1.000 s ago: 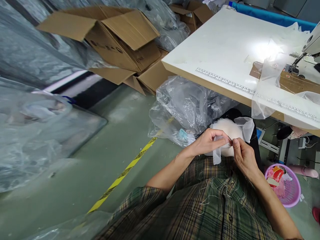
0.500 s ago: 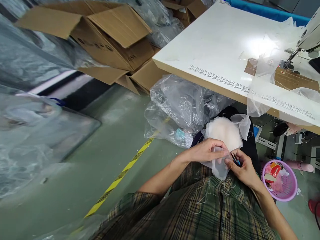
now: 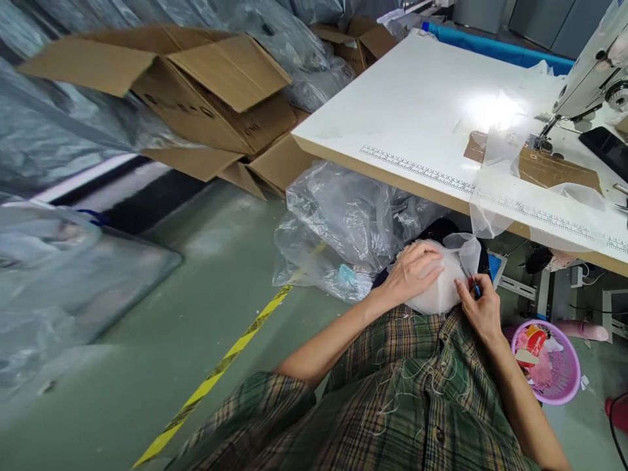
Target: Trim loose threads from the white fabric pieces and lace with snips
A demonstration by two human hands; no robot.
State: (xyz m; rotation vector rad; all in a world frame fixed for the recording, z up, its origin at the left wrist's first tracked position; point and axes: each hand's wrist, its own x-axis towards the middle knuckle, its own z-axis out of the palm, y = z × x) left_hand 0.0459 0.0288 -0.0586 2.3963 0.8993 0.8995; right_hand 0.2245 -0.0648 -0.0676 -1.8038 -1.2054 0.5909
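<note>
A stack of sheer white fabric pieces (image 3: 441,288) lies in my lap, just below the table edge. My left hand (image 3: 415,273) rests on top of it, fingers curled over the cloth and pressing it down. At the stack's right edge, my right hand (image 3: 478,304) is closed round a small blue-handled thread snipper (image 3: 475,286), whose tip touches the fabric. More sheer fabric (image 3: 495,176) hangs over the front edge of the white sewing table (image 3: 422,98).
A sewing machine (image 3: 586,72) and brown cardboard piece (image 3: 554,167) sit on the table at right. Clear plastic bags (image 3: 353,222) lie under the table edge. Open cardboard boxes (image 3: 206,91) stand at left. A pink basket (image 3: 549,363) is on the floor at right.
My left hand went from pinching a fabric piece to lying over the stack. The piece was laid down on the pile, and my right hand shifted right with the snipper.
</note>
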